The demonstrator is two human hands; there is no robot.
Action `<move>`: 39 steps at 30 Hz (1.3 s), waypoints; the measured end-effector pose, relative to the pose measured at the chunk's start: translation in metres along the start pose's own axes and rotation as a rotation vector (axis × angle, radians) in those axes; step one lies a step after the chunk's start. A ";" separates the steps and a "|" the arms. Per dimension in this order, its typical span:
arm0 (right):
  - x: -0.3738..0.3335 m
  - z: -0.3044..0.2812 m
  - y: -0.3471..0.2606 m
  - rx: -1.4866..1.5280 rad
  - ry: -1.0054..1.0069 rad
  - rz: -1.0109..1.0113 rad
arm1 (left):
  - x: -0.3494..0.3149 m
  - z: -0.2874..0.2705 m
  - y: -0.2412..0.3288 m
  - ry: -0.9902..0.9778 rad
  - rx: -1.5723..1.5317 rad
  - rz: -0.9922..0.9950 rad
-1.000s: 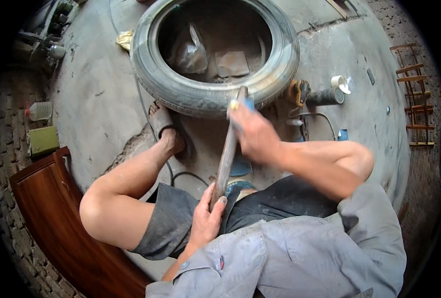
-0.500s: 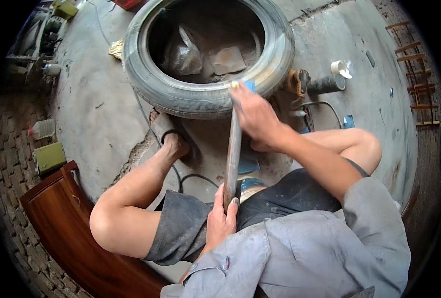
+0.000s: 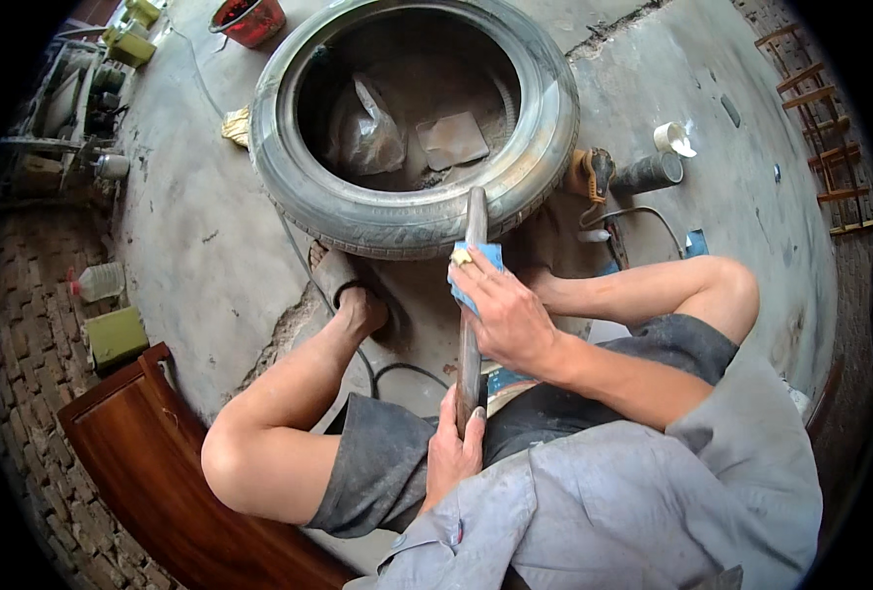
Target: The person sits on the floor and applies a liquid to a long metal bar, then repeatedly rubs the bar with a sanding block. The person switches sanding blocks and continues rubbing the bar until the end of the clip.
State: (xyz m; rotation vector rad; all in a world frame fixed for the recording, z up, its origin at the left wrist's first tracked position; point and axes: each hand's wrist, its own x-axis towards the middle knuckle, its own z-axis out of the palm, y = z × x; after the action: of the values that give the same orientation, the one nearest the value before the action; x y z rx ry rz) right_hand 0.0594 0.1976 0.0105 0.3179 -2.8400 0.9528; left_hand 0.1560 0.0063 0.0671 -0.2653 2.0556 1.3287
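A long greyish-brown rod [image 3: 471, 359] slants away from my lap, its far end lying on the near rim of a tyre [image 3: 397, 211]. Its near end is in my left hand [image 3: 453, 454], whose fingers and thumb wrap round it. My right hand [image 3: 517, 320] presses a blue sheet of sandpaper [image 3: 490, 254] round the rod's middle, a little short of the tyre. A small yellowish patch shows at the fingertips. Part of the sheet and the rod's underside are hidden by the right hand.
Inside the tyre lie a clear plastic bag [image 3: 372, 143] and a flat slab [image 3: 453, 141]. Right of it are a corded power tool [image 3: 597, 177], a dark cylinder [image 3: 650, 174] and a white cup [image 3: 670, 138]. A red bucket [image 3: 249, 22] stands far left; a brown wooden panel [image 3: 180, 482] lies near left.
My right hand has slid the sandpaper along the rod toward me, away from the tyre, baring the rod's far end. My left hand keeps its grip. The view has shifted slightly.
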 end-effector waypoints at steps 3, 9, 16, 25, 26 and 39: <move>0.043 0.002 0.040 0.029 0.066 0.069 | -0.005 -0.003 0.015 0.004 0.031 -0.061; 0.001 0.004 0.013 0.045 0.012 -0.009 | -0.002 0.001 0.000 -0.003 -0.030 -0.015; 0.059 0.008 0.061 0.006 0.120 0.085 | 0.002 0.004 -0.006 -0.009 -0.143 -0.015; 0.071 0.008 0.065 0.061 0.091 0.178 | 0.000 0.001 0.003 -0.019 -0.127 -0.121; 0.057 0.007 0.052 0.059 0.073 0.141 | -0.001 -0.002 0.003 -0.019 -0.115 -0.132; 0.000 -0.013 -0.004 0.133 -0.068 0.023 | -0.002 0.004 -0.003 0.087 -0.022 0.021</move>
State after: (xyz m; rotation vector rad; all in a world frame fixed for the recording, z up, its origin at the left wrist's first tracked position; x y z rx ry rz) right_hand 0.0609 0.2019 0.0228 0.3382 -2.8527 1.1596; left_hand 0.1609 0.0075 0.0652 -0.3174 2.1223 1.3747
